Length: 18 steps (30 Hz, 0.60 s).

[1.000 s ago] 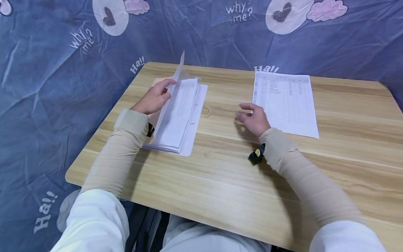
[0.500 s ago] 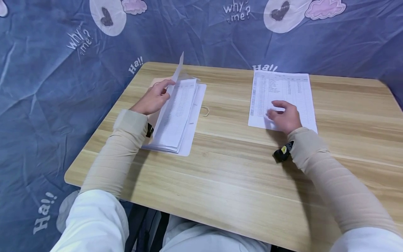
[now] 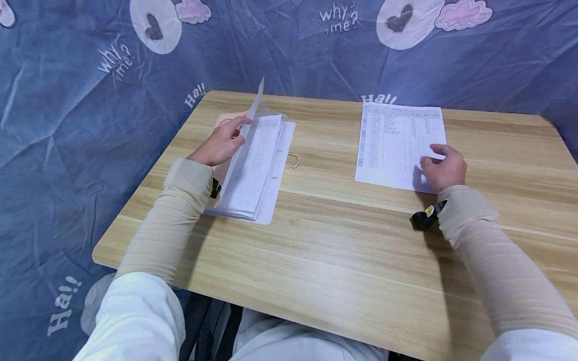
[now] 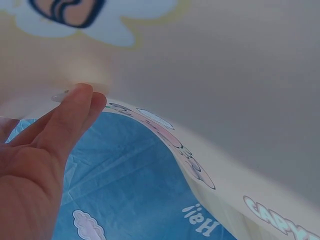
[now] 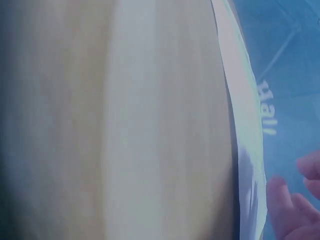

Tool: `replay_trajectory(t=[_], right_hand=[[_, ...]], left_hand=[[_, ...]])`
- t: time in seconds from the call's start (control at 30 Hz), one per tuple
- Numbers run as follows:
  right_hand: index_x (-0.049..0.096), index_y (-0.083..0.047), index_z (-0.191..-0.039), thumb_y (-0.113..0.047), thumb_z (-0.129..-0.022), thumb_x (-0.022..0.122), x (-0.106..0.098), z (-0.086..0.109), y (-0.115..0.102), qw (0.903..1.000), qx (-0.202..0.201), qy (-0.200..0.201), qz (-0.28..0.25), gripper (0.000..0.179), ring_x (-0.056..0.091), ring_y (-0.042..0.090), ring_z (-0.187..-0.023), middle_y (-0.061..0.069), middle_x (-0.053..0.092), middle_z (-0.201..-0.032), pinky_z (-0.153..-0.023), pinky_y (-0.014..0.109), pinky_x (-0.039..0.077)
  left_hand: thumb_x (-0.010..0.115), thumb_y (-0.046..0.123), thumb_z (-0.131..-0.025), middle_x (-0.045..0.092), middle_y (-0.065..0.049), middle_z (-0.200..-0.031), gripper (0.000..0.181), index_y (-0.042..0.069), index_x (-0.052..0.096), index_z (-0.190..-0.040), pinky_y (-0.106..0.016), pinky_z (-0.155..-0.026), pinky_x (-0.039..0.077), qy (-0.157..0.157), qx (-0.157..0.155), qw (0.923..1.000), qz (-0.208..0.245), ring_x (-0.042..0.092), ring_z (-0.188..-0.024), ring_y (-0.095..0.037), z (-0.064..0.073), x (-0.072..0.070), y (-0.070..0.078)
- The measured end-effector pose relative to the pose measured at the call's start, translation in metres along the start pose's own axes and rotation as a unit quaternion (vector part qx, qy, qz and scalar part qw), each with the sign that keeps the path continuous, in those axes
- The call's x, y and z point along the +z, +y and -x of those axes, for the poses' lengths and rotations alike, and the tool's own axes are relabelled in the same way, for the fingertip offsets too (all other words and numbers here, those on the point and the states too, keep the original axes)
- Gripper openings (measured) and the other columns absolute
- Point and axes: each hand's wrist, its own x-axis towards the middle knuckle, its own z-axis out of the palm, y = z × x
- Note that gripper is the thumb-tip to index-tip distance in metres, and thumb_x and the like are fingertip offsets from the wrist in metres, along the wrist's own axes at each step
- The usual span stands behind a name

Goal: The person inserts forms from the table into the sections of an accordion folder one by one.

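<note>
My left hand (image 3: pixel 219 143) props up the raised cover of a paper folder (image 3: pixel 282 173) on the left of the table. In the left wrist view, its straight fingers (image 4: pixel 75 117) rest against the cover's outer side, which has cartoon prints (image 4: pixel 165 135). Inside the folder lies a stack of printed sheets (image 3: pixel 253 160). Over to the right, my right hand (image 3: pixel 444 168) hovers over the lower right corner of a single printed sheet (image 3: pixel 388 150); its fingers are loosely bent, with nothing between them. The right wrist view shows that sheet's pale edge (image 5: pixel 245 115) beside the fingers (image 5: pixel 280 200).
A thin elastic loop (image 3: pixel 293 160) lies at the folder's right edge. The wooden table (image 3: pixel 316 260) has its far edge against a blue printed cloth (image 3: pixel 271 45).
My right hand has moved right, from the single sheet's left edge across to its lower right corner. The sheet's lower left has come into view. My left hand keeps the cover raised.
</note>
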Motion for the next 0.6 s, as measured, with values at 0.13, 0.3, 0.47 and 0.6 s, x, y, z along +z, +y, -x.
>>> replay_trajectory(t=[0.13,0.3,0.47,0.6], right_hand=[[0.043,-0.007,-0.141,-0.023,-0.091,0.048,-0.005,-0.001,0.005,0.9996,0.01,0.024,0.008,0.053,0.053,0.031,-0.121,0.015,0.045,-0.142,-0.098,0.038,0.041],[0.045,0.0,-0.138,-0.019,-0.088,0.05,-0.009,-0.002,0.009,0.9991,-0.003,0.03,0.031,0.054,0.048,0.037,-0.114,0.028,0.05,-0.128,-0.096,0.045,0.036],[0.044,0.003,-0.137,-0.017,-0.085,0.05,-0.012,-0.006,0.013,0.9983,-0.005,0.023,0.053,0.056,0.042,0.042,-0.116,0.032,0.046,-0.127,-0.099,0.05,0.033],[0.038,0.002,-0.141,-0.015,-0.083,0.051,-0.015,-0.009,0.015,0.9977,0.029,0.004,0.062,0.062,0.034,0.044,-0.125,0.032,0.037,-0.138,-0.106,0.051,0.028]], left_hand=[[0.036,0.004,-0.093,0.046,-0.02,-0.126,0.048,0.009,0.039,-0.14,-0.037,-0.075,0.038,0.003,0.0,1.0,0.0,0.048,-0.088,-0.028,0.0,0.001,0.0],[0.036,0.004,-0.092,0.047,-0.021,-0.123,0.048,0.008,0.04,-0.139,-0.035,-0.073,0.037,0.006,0.005,1.0,-0.001,0.048,-0.086,-0.027,0.0,0.002,-0.001],[0.036,0.003,-0.092,0.048,-0.02,-0.123,0.047,0.007,0.041,-0.139,-0.035,-0.072,0.037,0.008,0.009,0.9999,-0.001,0.048,-0.085,-0.027,-0.001,0.002,-0.001],[0.036,0.005,-0.092,0.047,-0.019,-0.124,0.047,0.008,0.041,-0.139,-0.035,-0.072,0.037,0.009,0.005,0.9999,-0.001,0.048,-0.085,-0.027,-0.002,0.002,-0.001]])
